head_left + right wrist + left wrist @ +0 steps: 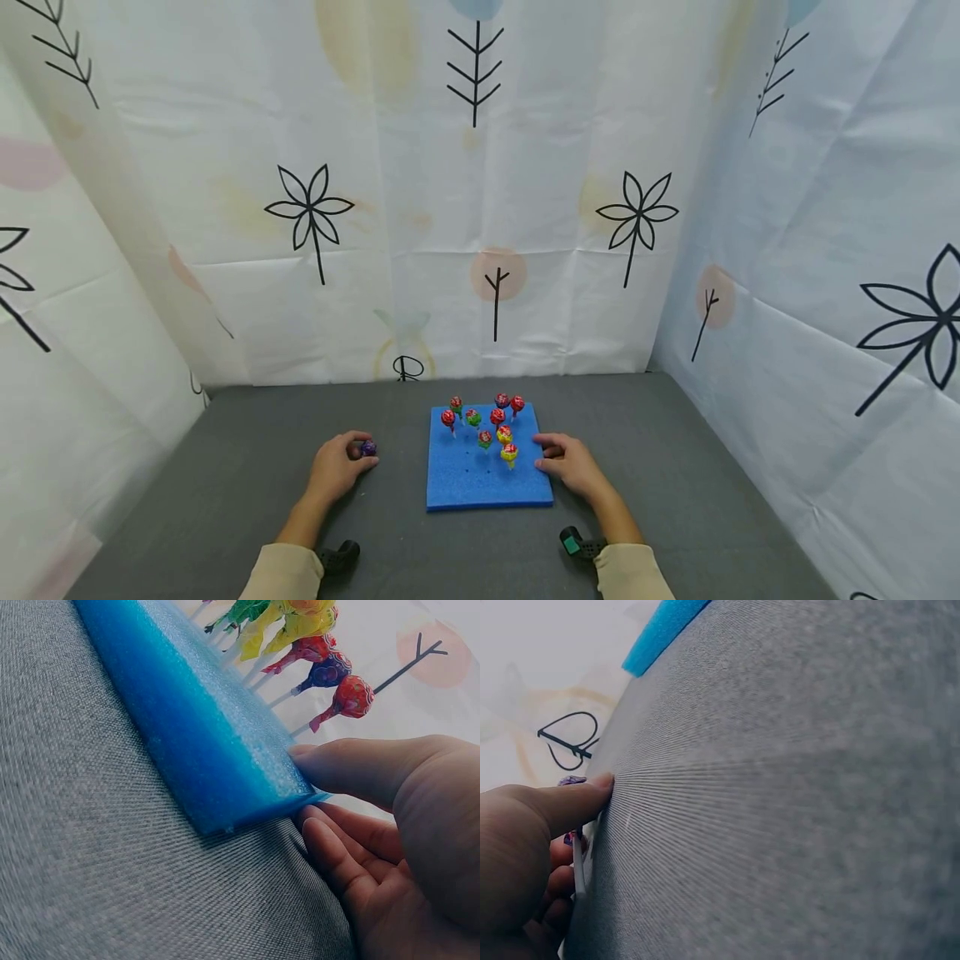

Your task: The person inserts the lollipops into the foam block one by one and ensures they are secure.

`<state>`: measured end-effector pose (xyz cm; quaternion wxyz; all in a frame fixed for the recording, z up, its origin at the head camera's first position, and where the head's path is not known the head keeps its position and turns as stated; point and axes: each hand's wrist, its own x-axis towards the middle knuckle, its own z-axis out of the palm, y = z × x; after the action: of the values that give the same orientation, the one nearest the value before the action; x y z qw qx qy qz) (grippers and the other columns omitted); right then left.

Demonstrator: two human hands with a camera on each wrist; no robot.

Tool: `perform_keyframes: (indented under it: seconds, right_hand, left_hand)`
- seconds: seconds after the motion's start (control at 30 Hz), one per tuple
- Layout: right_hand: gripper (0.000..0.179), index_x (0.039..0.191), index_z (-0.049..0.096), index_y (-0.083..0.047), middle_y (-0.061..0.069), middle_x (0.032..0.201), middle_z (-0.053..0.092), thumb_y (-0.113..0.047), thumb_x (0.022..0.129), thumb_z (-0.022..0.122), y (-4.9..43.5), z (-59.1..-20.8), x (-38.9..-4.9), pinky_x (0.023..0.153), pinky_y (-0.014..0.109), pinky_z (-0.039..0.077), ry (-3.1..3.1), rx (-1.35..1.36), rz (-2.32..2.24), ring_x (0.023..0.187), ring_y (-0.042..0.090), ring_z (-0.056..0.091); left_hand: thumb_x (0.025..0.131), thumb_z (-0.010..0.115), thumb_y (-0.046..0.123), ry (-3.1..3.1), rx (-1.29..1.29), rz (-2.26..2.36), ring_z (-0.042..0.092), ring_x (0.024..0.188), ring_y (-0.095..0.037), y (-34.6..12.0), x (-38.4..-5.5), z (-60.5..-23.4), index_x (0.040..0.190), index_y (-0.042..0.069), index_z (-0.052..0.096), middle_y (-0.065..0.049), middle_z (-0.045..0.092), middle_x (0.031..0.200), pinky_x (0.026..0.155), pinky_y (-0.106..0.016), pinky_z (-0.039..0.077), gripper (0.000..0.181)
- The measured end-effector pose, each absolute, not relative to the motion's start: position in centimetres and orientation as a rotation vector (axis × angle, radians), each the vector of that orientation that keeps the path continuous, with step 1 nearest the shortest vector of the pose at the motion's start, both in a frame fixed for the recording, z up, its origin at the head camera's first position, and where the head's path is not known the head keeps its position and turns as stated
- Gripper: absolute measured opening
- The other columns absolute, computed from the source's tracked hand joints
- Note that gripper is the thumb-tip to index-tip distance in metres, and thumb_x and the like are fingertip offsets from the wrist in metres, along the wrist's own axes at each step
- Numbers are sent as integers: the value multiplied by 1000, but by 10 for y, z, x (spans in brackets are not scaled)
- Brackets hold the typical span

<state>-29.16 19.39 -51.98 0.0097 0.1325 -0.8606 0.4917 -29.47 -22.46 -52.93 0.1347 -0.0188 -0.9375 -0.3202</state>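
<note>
In the head view a purple-wrapped lollipop (368, 448) is at the fingertips of my left hand (335, 467), pinched between thumb and fingers just above the table. The left wrist view shows part of its wrapper (571, 780) behind the thumb and a white stick (579, 866) below. A blue foam board (450, 487) lies to the right, with several lollipops standing upright in it, among them a yellow one (509, 452) and a red one (447, 418). My right hand (573, 462) grips the board's right edge, thumb on top and fingers at its side.
Small holes (477, 472) show in the board's near part. A grey cloth (390, 542) covers the table. White patterned curtains (420, 292) enclose the back and both sides. Black straps with devices (341, 557) sit at both wrists.
</note>
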Motion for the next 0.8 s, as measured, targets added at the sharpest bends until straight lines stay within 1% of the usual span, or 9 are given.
perform_keyframes:
  seconds: [0.13,0.33,0.53,0.8]
  right_hand:
    - [36,123,64,0,13,115,63,-7,88,71,194,-519,-291,84,43,50,-2687,416,1541,98,26,59]
    - [36,122,64,0,13,113,64,-7,88,72,194,-519,-291,85,45,50,-2691,404,1531,98,27,59]
    - [36,122,64,0,12,114,64,-6,87,72,193,-520,-292,85,46,50,-2690,395,1541,98,27,60]
    - [36,122,65,-1,12,113,64,-7,88,72,193,-519,-291,85,45,50,-2693,395,1526,97,26,60]
  left_hand:
    - [80,81,18,-2744,-46,-924,46,68,-18,-224,-296,-529,112,5,68,1,51,73,67,-38,37,37]
    - [81,80,20,-2765,-38,-907,46,66,-17,-223,-298,-527,113,8,68,3,52,72,66,-38,36,36]
    - [81,79,19,-2754,-50,-913,46,66,-16,-223,-298,-526,111,9,69,3,52,73,65,-37,37,33]
    - [81,80,15,-2707,-65,-932,48,67,-16,-223,-296,-527,110,11,70,3,55,74,67,-38,39,31]
